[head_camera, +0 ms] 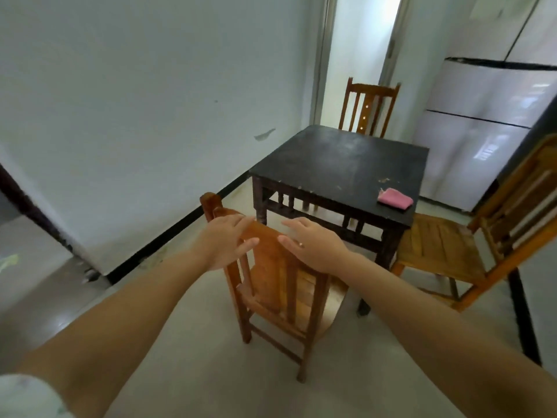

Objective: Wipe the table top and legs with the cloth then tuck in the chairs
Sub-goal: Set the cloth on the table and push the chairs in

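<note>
My left hand (224, 241) and right hand (313, 244) were both at the top rail of the near chair (277, 279), fingers straight and relaxed, gripping nothing. I could not tell whether they touched the rail. Beyond my hands stood the table (337, 164), the cloth (394, 199) lying folded on its near right corner. A second chair (446, 251) stood right of my right hand, a third (369, 108) beyond the table.

Both arms outstretched, left hand (224, 241) and right hand (313, 244) open-fingered.
</note>
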A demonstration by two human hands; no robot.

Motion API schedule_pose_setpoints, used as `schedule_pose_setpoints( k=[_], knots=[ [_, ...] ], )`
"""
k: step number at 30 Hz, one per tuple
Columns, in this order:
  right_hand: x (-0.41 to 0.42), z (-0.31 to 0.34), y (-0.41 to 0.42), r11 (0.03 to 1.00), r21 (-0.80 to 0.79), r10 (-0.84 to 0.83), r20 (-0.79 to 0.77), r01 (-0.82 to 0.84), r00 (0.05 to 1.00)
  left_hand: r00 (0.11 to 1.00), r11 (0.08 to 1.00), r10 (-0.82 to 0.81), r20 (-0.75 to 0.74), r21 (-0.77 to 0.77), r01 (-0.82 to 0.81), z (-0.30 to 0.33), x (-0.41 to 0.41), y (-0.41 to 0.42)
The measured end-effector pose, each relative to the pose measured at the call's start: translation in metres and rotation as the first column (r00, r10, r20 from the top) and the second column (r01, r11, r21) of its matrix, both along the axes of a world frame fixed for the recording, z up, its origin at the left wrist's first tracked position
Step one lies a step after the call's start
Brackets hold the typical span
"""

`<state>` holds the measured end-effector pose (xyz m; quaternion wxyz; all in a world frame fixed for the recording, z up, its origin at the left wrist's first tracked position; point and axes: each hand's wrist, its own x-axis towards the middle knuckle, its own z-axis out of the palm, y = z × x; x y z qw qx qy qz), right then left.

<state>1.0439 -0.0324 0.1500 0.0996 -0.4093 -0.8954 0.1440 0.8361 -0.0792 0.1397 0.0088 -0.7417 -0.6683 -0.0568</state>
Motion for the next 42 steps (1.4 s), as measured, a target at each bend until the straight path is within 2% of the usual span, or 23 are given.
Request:
schedule_pose_setpoints(
  k=[3,6,12,18,25,29,42],
  knots=[
    [-0.028,-0.009,-0.015,0.991,-0.052,-0.121,0.072,0.124,0.990,0.993,0.995,-0.094,-0.068,0.007,0.095,-0.004,-0.025,0.003],
    [-0.037,-0.018,-0.024,0.962,-0.040,-0.263,0.104,0.268,0.959,0.980,0.985,-0.173,-0.097,-0.021,0.172,-0.009,-0.037,0.016],
    [-0.045,-0.040,-0.024,0.916,0.005,-0.400,0.119,0.402,0.909,0.961,0.966,-0.245,-0.130,-0.112,0.232,-0.020,-0.058,0.044],
    [-0.051,-0.066,-0.016,0.854,0.064,-0.517,0.013,0.516,0.856,0.952,0.956,-0.293,-0.088,-0.063,0.288,-0.035,-0.075,0.059],
    [-0.053,-0.076,-0.007,0.810,0.163,-0.575,0.027,0.564,0.818,0.947,0.947,-0.320,-0.039,-0.026,0.319,-0.050,-0.077,0.087],
    [-0.049,-0.079,0.000,0.798,0.209,-0.583,0.033,0.565,0.812,0.948,0.944,-0.317,0.012,0.099,0.314,-0.066,-0.075,0.100],
    [-0.026,-0.081,0.084,0.807,0.212,-0.578,0.090,0.552,0.811,0.949,0.945,-0.305,0.076,0.148,0.292,-0.078,-0.059,0.174]
  ],
)
